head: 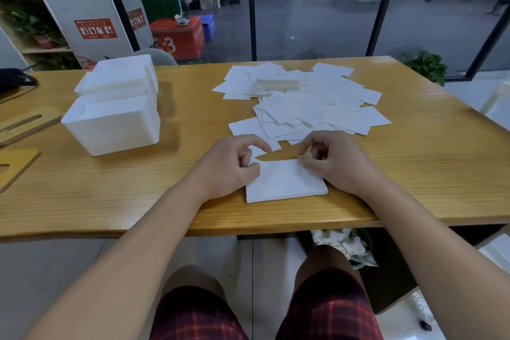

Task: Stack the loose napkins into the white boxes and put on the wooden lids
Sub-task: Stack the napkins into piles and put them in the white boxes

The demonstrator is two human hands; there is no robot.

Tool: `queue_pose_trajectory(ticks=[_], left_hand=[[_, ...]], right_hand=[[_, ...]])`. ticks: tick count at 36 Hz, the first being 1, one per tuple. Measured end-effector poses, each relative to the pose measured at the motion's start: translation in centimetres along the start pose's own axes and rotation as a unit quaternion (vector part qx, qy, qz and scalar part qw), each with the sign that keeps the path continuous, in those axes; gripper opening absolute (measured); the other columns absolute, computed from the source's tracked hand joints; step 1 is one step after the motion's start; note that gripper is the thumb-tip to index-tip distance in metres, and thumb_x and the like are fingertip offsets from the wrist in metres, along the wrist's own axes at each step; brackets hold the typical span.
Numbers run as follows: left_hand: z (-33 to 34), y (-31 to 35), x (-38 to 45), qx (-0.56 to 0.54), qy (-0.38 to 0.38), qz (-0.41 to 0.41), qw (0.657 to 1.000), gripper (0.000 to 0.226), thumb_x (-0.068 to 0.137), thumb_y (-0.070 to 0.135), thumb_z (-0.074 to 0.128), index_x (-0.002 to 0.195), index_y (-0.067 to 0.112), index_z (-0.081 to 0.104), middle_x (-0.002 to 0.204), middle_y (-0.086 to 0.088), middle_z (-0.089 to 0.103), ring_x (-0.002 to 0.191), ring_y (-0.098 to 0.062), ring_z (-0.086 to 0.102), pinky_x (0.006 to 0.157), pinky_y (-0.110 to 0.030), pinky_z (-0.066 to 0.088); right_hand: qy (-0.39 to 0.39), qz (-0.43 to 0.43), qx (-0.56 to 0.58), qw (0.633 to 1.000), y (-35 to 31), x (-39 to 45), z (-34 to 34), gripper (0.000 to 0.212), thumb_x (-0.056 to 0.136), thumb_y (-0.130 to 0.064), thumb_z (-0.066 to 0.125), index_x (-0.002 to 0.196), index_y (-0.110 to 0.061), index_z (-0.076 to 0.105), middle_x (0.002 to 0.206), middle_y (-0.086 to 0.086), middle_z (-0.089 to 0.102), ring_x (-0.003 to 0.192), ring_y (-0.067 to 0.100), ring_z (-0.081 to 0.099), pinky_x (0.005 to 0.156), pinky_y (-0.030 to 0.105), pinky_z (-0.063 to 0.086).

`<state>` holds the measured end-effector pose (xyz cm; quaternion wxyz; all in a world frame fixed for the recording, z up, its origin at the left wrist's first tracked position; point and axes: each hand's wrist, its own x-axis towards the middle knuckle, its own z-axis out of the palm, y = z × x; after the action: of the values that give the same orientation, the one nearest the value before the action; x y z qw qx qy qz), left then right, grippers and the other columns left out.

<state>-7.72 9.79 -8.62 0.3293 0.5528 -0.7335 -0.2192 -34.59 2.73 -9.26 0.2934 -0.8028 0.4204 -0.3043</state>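
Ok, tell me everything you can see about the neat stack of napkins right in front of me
The napkin stack is a low, squared pile of white paper napkins lying flat on the wooden table, near its front edge. Its layered edges show along the front and right sides. The left hand holds its left far corner and the right hand its right far corner, fingers curled at the top edge. It lies apart from the loose napkins behind.

Even indoor light, soft shadows, wide-angle bending at edges, blurred background.
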Motion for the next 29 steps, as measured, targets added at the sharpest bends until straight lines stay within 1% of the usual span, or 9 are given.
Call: queue_pose_trajectory(ticks=[2, 6, 8, 10, 12, 15, 22, 25, 29], left_hand=[[0.1, -0.3, 0.1, 0.03, 0.021, 0.006, 0.999, 0.021, 0.097, 0.023, 0.074, 0.112, 0.037, 0.075, 0.06, 0.008, 0.047, 0.057, -0.009, 0.046, 0.066, -0.024, 0.046], [-0.5, -2.2, 1.8, 0.097, 0.153, -0.011, 0.984, 0.007, 0.099, 0.036, 0.071, 0.105, 0.038, 0.075, 0.076, 0.007, 0.063, 0.073, -0.013, 0.06, 0.074, -0.047, 0.057], [-0.8, -3.1, 2.9, 0.104, 0.165, -0.029, 0.98, 0.016, 0.103, 0.037, 0.07, 0.118, 0.035, 0.075, 0.101, 0.014, 0.065, 0.094, -0.012, 0.059, 0.085, -0.04, 0.054], [-1.0, -3.7, 3.6, 0.116, 0.122, -0.054, 0.984, 0.032, 0.104, 0.043, 0.07, 0.135, 0.033, 0.07, 0.129, 0.016, 0.063, 0.122, -0.011, 0.053, 0.1, -0.029, 0.043], [-0.9, -4.1, 4.1, 0.131, 0.083, -0.065, 0.986, 0.044, 0.103, 0.049, 0.069, 0.144, 0.033, 0.065, 0.145, 0.017, 0.06, 0.138, -0.011, 0.044, 0.111, -0.031, 0.037], [-0.5, -4.3, 4.5, 0.151, 0.068, -0.064, 0.984, 0.037, 0.102, 0.054, 0.068, 0.133, 0.034, 0.072, 0.128, 0.02, 0.066, 0.129, -0.011, 0.047, 0.11, -0.041, 0.043], [-0.5, -4.0, 4.1, 0.129, 0.112, -0.051, 0.984, 0.013, 0.102, 0.04, 0.072, 0.095, 0.031, 0.079, 0.099, 0.018, 0.068, 0.104, -0.01, 0.051, 0.08, -0.026, 0.04], [-0.8, -3.7, 4.0, 0.062, 0.144, -0.052, 0.986, 0.011, 0.1, 0.038, 0.075, 0.093, 0.03, 0.08, 0.097, 0.015, 0.071, 0.091, -0.008, 0.06, 0.077, -0.025, 0.045], [-1.2, -3.1, 3.5, -0.016, 0.18, -0.028, 0.983, 0.007, 0.098, 0.036, 0.079, 0.093, 0.031, 0.082, 0.1, 0.018, 0.076, 0.096, -0.006, 0.067, 0.078, -0.018, 0.049]], right_hand=[[0.017, -0.013, -0.024, 0.999, 0.2, -0.1, 0.1, 0.013, 0.092, -0.019, 0.08, 0.09, -0.031, 0.075, 0.07, -0.007, 0.064, 0.061, 0.005, 0.053, 0.059, 0.018, 0.042], [0.039, -0.033, -0.072, 0.996, 0.5, 0.2, 0.3, 0.008, 0.092, -0.033, 0.083, 0.091, -0.035, 0.075, 0.088, -0.011, 0.066, 0.077, 0.008, 0.06, 0.068, 0.024, 0.05], [0.031, -0.037, -0.096, 0.994, 0.4, 0.4, 0.6, 0.007, 0.095, -0.037, 0.079, 0.091, -0.037, 0.074, 0.093, -0.014, 0.066, 0.08, 0.006, 0.061, 0.069, 0.028, 0.052], [0.029, -0.043, -0.128, 0.99, 0.2, 0.5, 1.0, 0.007, 0.098, -0.039, 0.074, 0.091, -0.038, 0.072, 0.091, -0.014, 0.064, 0.078, 0.006, 0.06, 0.067, 0.032, 0.052], [0.033, -0.043, -0.147, 0.988, 0.1, 0.6, 1.3, 0.009, 0.099, -0.039, 0.072, 0.09, -0.038, 0.07, 0.088, -0.013, 0.063, 0.076, 0.006, 0.059, 0.064, 0.034, 0.049], [0.041, -0.036, -0.145, 0.988, 0.1, 0.7, 1.3, 0.01, 0.097, -0.039, 0.074, 0.089, -0.036, 0.069, 0.086, -0.013, 0.063, 0.076, 0.006, 0.059, 0.064, 0.034, 0.049], [0.06, -0.047, -0.096, 0.992, 0.3, 1.0, 1.2, 0.009, 0.095, -0.039, 0.078, 0.09, -0.034, 0.072, 0.092, -0.014, 0.065, 0.084, 0.008, 0.062, 0.075, 0.034, 0.055], [0.082, -0.05, -0.064, 0.993, 0.1, 1.6, 1.4, 0.014, 0.097, -0.046, 0.075, 0.106, -0.035, 0.074, 0.101, -0.016, 0.068, 0.095, 0.007, 0.063, 0.084, 0.036, 0.055], [0.078, -0.041, -0.022, 0.996, -0.7, 2.5, 1.8, 0.038, 0.099, -0.057, 0.07, 0.131, -0.036, 0.068, 0.105, -0.02, 0.073, 0.102, 0.005, 0.063, 0.091, 0.035, 0.053]])
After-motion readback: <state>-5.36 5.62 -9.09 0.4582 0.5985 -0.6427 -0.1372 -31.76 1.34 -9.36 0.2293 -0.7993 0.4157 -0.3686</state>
